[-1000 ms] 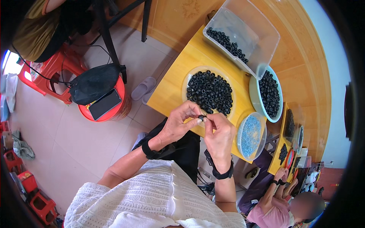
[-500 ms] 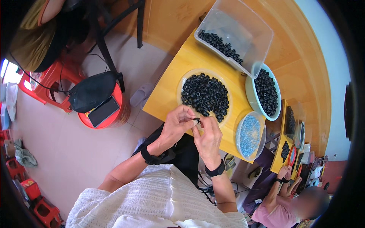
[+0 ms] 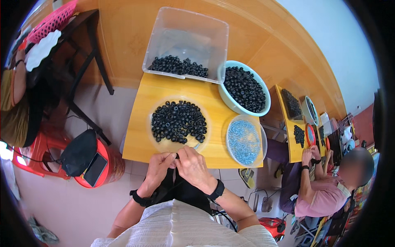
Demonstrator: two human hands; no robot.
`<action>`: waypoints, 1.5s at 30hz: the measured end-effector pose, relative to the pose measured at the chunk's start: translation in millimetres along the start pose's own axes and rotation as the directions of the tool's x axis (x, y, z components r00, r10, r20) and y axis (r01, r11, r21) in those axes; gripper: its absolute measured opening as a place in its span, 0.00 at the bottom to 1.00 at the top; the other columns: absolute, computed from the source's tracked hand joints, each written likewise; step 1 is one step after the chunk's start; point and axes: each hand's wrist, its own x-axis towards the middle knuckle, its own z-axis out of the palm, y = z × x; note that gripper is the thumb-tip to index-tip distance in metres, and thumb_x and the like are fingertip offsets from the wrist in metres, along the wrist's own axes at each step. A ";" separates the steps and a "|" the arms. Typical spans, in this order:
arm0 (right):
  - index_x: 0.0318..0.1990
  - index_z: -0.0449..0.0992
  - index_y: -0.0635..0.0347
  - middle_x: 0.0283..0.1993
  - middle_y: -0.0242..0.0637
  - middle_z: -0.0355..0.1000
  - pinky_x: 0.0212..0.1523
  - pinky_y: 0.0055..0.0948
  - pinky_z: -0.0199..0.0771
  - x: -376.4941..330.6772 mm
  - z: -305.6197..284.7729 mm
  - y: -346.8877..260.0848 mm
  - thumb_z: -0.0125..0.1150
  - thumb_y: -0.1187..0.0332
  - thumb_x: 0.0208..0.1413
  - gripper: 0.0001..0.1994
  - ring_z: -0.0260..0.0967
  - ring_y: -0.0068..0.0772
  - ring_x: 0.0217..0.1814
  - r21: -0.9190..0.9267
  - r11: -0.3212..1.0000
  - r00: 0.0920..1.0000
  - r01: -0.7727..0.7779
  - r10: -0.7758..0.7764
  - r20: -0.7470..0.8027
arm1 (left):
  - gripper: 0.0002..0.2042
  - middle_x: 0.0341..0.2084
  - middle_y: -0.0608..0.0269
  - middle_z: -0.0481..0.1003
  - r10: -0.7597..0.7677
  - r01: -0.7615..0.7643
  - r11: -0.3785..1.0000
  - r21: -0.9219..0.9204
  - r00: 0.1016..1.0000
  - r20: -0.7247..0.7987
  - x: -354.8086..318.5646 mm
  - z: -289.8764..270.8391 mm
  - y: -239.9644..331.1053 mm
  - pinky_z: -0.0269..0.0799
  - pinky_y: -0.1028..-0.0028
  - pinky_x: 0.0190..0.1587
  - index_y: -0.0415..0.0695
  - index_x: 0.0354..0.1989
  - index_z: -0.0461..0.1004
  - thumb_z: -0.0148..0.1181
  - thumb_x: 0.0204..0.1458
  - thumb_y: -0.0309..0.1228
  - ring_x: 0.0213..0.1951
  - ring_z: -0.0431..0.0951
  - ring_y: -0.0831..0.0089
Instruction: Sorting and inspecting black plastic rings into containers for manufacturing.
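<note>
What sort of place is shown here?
Probably a small hand-assembly workroom: black parts piled on a plate, a dish of tiny blue pieces, and another person at a second yellow table.

No readable text, labels, numbers (anywhere)

The yellow wooden table (image 3: pixel 138 123) before me bears a clear bin (image 3: pixel 189 37) along its far edge, a pale-green basin (image 3: pixel 224 92) by the far right corner, a round tub (image 3: pixel 263 148) near-right, a clear plate (image 3: pixel 165 145) toward my edge.
</note>
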 end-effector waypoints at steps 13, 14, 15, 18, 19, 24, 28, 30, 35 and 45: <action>0.32 0.73 0.66 0.25 0.47 0.69 0.28 0.36 0.69 10.5 -33.5 59.7 0.60 0.74 0.39 0.09 0.70 0.47 0.28 0.155 0.974 0.978 -0.166 0.183 -0.102 | 0.14 0.28 0.64 0.76 -0.101 0.102 0.991 -0.086 0.995 0.013 5.9 12.8 18.6 0.71 0.82 0.35 0.34 0.42 0.72 0.46 0.58 0.33 0.28 0.73 0.81; 0.33 0.73 0.66 0.27 0.49 0.69 0.28 0.37 0.69 16.1 -44.7 75.9 0.60 0.74 0.40 0.09 0.70 0.48 0.28 0.106 0.979 0.973 -0.173 0.187 -0.139 | 0.14 0.28 0.64 0.76 -0.103 0.103 0.991 -0.087 0.995 0.008 5.7 9.9 18.6 0.71 0.82 0.35 0.34 0.42 0.72 0.46 0.58 0.33 0.28 0.73 0.81; 0.33 0.73 0.66 0.29 0.51 0.70 0.29 0.39 0.69 23.3 -59.0 91.5 0.59 0.73 0.41 0.10 0.70 0.48 0.29 0.057 0.982 0.966 -0.180 0.187 -0.176 | 0.15 0.29 0.64 0.76 -0.089 0.089 0.995 -0.054 0.996 -0.003 4.7 5.1 18.2 0.70 0.82 0.35 0.34 0.44 0.71 0.46 0.58 0.33 0.28 0.73 0.82; 0.31 0.75 0.62 0.23 0.46 0.70 0.27 0.38 0.68 57.1 -104.2 144.8 0.61 0.74 0.40 0.08 0.70 0.45 0.24 -0.124 0.952 0.934 -0.280 0.240 -0.265 | 0.15 0.30 0.64 0.76 -0.075 0.075 0.997 -0.028 0.997 -0.013 3.5 -2.1 15.1 0.70 0.82 0.35 0.35 0.45 0.71 0.46 0.58 0.33 0.29 0.72 0.82; 0.32 0.76 0.61 0.23 0.46 0.70 0.27 0.37 0.69 68.9 -115.5 160.8 0.62 0.74 0.40 0.08 0.70 0.44 0.24 -0.125 0.959 0.905 -0.255 0.191 -0.381 | 0.14 0.30 0.64 0.76 -0.080 0.079 0.996 -0.033 0.997 -0.012 2.5 -3.4 13.3 0.70 0.82 0.35 0.35 0.44 0.72 0.47 0.58 0.33 0.29 0.72 0.82; 0.44 0.73 0.66 0.31 0.46 0.73 0.33 0.30 0.72 103.6 -154.3 175.9 0.62 0.74 0.44 0.16 0.73 0.35 0.31 -0.213 0.907 0.769 -0.363 0.163 -0.618 | 0.13 0.29 0.64 0.75 -0.080 0.080 0.992 -0.099 0.997 0.003 -1.3 0.2 14.4 0.69 0.82 0.35 0.36 0.43 0.73 0.50 0.56 0.34 0.29 0.72 0.82; 0.37 0.76 0.66 0.30 0.44 0.73 0.33 0.28 0.70 72.4 -112.1 142.3 0.60 0.76 0.45 0.09 0.72 0.34 0.31 -0.173 0.974 0.893 -0.144 0.053 -0.448 | 0.13 0.28 0.65 0.75 -0.100 0.099 0.986 -0.135 0.995 0.003 -0.1 -8.9 2.4 0.69 0.82 0.35 0.36 0.41 0.73 0.53 0.55 0.34 0.29 0.72 0.82; 0.33 0.77 0.65 0.29 0.44 0.73 0.32 0.28 0.70 50.7 -76.2 120.0 0.59 0.78 0.44 0.07 0.72 0.35 0.30 -0.072 0.982 0.940 -0.175 0.145 -0.309 | 0.13 0.28 0.65 0.75 -0.118 0.114 0.983 -0.141 0.993 -0.018 0.4 -13.8 -2.6 0.69 0.82 0.35 0.37 0.41 0.73 0.53 0.55 0.34 0.29 0.72 0.82; 0.32 0.76 0.65 0.28 0.44 0.72 0.31 0.32 0.70 18.4 -13.8 82.7 0.59 0.77 0.41 0.08 0.71 0.42 0.28 0.122 0.949 0.950 -0.292 0.303 -0.077 | 0.11 0.29 0.64 0.75 -0.106 0.102 0.984 -0.146 0.994 -0.014 0.9 -19.1 -5.0 0.71 0.81 0.37 0.37 0.41 0.73 0.50 0.56 0.31 0.31 0.73 0.81; 0.35 0.75 0.63 0.30 0.42 0.69 0.33 0.40 0.69 16.2 25.4 57.6 0.63 0.72 0.40 0.11 0.69 0.48 0.33 -0.030 0.967 0.967 -0.254 0.254 -0.004 | 0.10 0.29 0.64 0.76 -0.153 0.147 0.973 -0.176 0.988 -0.025 -0.7 -19.5 -10.4 0.70 0.82 0.37 0.37 0.41 0.74 0.51 0.56 0.30 0.30 0.73 0.81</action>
